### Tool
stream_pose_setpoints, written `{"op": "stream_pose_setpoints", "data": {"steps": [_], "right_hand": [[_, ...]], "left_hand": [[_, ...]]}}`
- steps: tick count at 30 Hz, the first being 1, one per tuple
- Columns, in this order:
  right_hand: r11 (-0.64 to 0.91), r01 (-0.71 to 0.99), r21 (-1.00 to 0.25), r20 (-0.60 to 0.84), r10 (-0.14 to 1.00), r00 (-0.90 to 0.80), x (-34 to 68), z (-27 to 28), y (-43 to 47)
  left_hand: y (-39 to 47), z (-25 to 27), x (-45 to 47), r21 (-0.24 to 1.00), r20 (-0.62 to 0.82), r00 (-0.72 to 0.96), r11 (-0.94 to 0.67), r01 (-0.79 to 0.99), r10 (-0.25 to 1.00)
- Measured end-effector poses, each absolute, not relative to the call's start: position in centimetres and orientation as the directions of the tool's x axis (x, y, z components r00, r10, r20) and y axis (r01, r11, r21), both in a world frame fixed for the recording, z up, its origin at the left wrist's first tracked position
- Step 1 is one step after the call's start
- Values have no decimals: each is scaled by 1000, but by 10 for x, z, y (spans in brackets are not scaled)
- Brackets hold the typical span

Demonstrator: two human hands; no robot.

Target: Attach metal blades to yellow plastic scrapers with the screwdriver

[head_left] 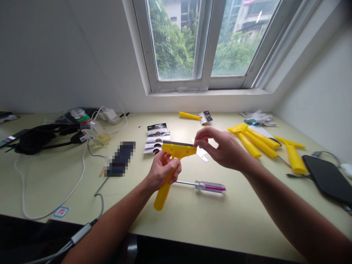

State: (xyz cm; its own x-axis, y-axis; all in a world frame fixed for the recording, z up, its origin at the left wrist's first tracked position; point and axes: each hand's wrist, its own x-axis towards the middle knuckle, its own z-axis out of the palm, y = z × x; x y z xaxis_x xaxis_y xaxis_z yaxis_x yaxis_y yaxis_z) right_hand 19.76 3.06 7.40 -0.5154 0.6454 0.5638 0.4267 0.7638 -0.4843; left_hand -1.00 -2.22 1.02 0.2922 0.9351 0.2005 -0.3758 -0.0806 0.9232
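Note:
My left hand (pixel 163 170) is wrapped round the handle of a yellow scraper (pixel 178 150), lifted above the table with its head at the top. A dark blade (pixel 180 143) runs along the head's upper edge. At the blade's right end, the thumb and forefinger of my right hand (pixel 213 145) pinch together. Below the hands a screwdriver (pixel 210 187) with a clear and purple handle lies on the table. Loose metal blades (pixel 202 157) lie partly hidden behind my right hand.
Black-and-white packaging cards (pixel 157 138) lie behind my left hand. Several yellow scrapers (pixel 255 141) and white gloves (pixel 260 118) sit at right, near a black phone (pixel 328 178). Another yellow handle (pixel 189 116) lies at the back. Headphones (pixel 41 137) and cables are at left.

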Motion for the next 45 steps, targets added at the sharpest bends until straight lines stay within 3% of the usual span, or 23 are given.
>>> {"op": "stream_pose_setpoints", "data": {"steps": [3,9,13,17,20,24,27,32,39,45], "right_hand": [[736,428,-525,519,675,-524,203,73,37],[757,449,-474,491,651,-579,205,72,42],[746,462,-480,490,665,-564,206,75,42],[657,536,-531,388,750,-535,207,75,44],[581,569,-582,259,795,-548,206,73,46],[462,540,-703,102,817,-567,202,69,45],[381,526,-760,20,824,-567,198,66,45],[346,494,-798,-8,813,-582,192,61,45],[315,486,-815,-23,821,-571,191,54,45],[336,531,-778,-13,837,-548,189,53,44]], "left_hand": [[-22,9,-10,926,215,324,-87,-366,921],[-23,3,-11,947,216,357,-106,-304,909],[-24,2,-12,949,315,289,-304,-86,904],[-21,3,-14,722,587,286,-650,239,757],[-18,1,-17,581,644,371,-743,332,669],[-17,-2,-21,500,594,413,-718,484,691],[-19,-1,-23,360,583,448,-710,606,678],[-20,-1,-22,140,568,507,-682,717,649],[-18,-3,-21,1,585,541,-668,745,604],[-19,-3,-21,-33,572,547,-649,760,611]]}}
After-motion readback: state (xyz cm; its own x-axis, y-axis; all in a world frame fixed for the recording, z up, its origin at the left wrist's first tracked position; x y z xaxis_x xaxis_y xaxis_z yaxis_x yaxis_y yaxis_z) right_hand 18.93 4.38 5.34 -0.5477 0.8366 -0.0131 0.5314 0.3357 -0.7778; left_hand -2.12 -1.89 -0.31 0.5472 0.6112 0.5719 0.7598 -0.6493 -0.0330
